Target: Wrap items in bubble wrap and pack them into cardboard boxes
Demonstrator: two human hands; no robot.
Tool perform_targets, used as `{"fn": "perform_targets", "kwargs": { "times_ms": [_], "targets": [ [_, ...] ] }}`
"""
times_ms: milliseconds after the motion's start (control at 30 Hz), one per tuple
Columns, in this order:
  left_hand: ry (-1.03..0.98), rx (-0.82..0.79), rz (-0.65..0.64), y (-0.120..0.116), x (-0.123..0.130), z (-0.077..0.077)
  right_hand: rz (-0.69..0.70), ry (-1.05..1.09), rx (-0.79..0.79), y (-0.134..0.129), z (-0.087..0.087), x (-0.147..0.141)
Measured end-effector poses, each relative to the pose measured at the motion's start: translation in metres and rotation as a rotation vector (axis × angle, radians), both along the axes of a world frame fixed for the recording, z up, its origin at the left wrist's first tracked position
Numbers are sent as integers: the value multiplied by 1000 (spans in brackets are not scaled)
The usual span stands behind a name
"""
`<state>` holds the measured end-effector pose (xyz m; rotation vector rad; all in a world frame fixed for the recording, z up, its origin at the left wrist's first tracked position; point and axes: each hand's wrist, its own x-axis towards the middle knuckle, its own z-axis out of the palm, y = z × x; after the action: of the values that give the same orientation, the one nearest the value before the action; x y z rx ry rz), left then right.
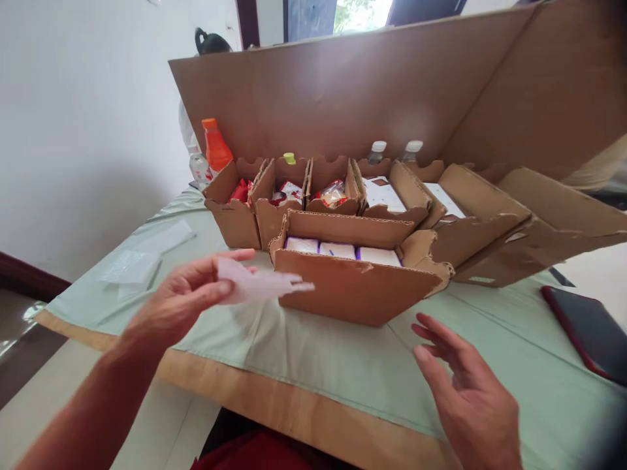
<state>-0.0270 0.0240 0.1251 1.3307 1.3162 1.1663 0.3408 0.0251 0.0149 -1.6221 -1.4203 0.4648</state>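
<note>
My left hand (pixel 196 290) pinches a thin whitish sheet (pixel 259 282) between thumb and fingers, just in front of a low cardboard box (pixel 353 294). Three white packs with purple edges (pixel 337 250) sit inside that box. To the right of its near corner is my right hand (pixel 463 385), its fingers apart and nothing in them. Behind the box stands a row of cardboard bins (pixel 235 225) holding red packets (pixel 240 191), wrapped snacks (pixel 333 194) and white boxes (pixel 383 194).
An orange bottle (pixel 216 147) and a clear bottle (pixel 199 166) stand at the back left. Translucent sheets (pixel 132 264) lie on the green cloth (pixel 235 339) at left. A dark phone (pixel 588 329) rests at right. A tall cardboard panel (pixel 343 98) rises behind the bins.
</note>
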Motion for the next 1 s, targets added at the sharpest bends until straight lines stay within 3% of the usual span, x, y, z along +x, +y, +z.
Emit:
{"fn": "perform_targets", "kwargs": {
  "times_ms": [67,167,233,333,467,633,833,1000],
  "targets": [
    [-128,-19,81,-9,-3,17,125,-2,4,-15,4,-7],
    [-294,-66,145,-18,7,28,493,38,54,-26,12,-38],
    [-365,-113,140,-22,20,22,687,138,51,-28,16,-65],
    [-505,-194,102,-22,38,-2,835,361,-108,-26,11,-95],
    [-630,-254,169,-23,38,-49,673,458,-372,-22,0,-89],
    [-473,-291,259,-33,27,-96,505,325,-466,-3,8,-52],
    [-220,-417,231,-40,27,-112,393,263,-401,26,5,-35],
    [-49,-512,173,-61,-1,-112,189,2,-181,5,-3,-19]
  ]
}}
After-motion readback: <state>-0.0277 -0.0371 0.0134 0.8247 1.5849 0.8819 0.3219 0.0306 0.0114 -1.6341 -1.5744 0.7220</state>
